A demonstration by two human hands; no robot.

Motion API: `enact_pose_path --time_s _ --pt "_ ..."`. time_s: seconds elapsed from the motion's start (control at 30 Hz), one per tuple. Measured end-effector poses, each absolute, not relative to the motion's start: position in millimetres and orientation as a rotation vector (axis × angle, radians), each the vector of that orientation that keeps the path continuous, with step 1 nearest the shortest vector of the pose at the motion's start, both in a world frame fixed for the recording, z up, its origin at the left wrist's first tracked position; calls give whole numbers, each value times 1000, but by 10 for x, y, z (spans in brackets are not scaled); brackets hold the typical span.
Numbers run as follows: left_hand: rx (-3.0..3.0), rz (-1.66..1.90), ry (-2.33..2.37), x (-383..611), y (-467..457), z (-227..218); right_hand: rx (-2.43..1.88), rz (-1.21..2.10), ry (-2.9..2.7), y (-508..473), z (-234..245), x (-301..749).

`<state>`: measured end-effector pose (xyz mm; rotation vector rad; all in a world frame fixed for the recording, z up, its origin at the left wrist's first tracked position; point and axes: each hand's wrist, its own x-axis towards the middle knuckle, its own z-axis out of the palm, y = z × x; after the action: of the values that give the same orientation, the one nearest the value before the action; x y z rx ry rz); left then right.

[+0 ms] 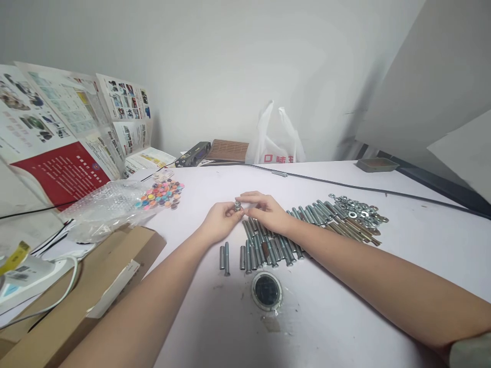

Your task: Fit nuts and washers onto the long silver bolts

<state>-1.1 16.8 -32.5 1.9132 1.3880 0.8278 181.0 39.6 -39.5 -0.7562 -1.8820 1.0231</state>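
My left hand [220, 223] is closed, with thumb and finger pinching a small upright metal bolt [238, 206] that has ring-like pieces at its top. Reaching in from the other side, my right hand [266, 210] has its fingers stretched out and its thumb apart, close beside the bolt's top; I cannot tell whether it touches. Beneath and beside my right wrist lie rows of metal bolts and sleeves [253, 255]. Nearer to me, a lone sleeve [222, 257] and bolt [227, 259] lie side by side.
Nuts and washers [362, 212] are heaped at the right, by brass-coloured pins [351, 230]. A round dark disc [267, 291] lies in front. Coloured buttons [163, 194], bubble wrap [103, 207] and a cardboard box [88, 286] are at left. A white plastic bag [276, 140] stands behind.
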Motion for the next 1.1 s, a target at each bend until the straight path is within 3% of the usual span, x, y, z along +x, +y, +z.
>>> enact_pose_path --time_s 0.17,0.4,0.67,0.93,1.1 --pt "1886 827 1343 6 140 -281 -858 1049 -1712 387 -367 1829" --pt "1889 825 1392 -9 176 -335 -734 1013 -1996 386 -398 1796" --pt "1870 837 1348 8 133 -274 -842 1050 -1766 381 -371 1821" --pt "1901 837 1382 1 161 -302 -786 1041 -1972 383 -389 1804" --pt "1913 827 1374 2 151 -301 -866 1040 -1722 401 -373 1832"
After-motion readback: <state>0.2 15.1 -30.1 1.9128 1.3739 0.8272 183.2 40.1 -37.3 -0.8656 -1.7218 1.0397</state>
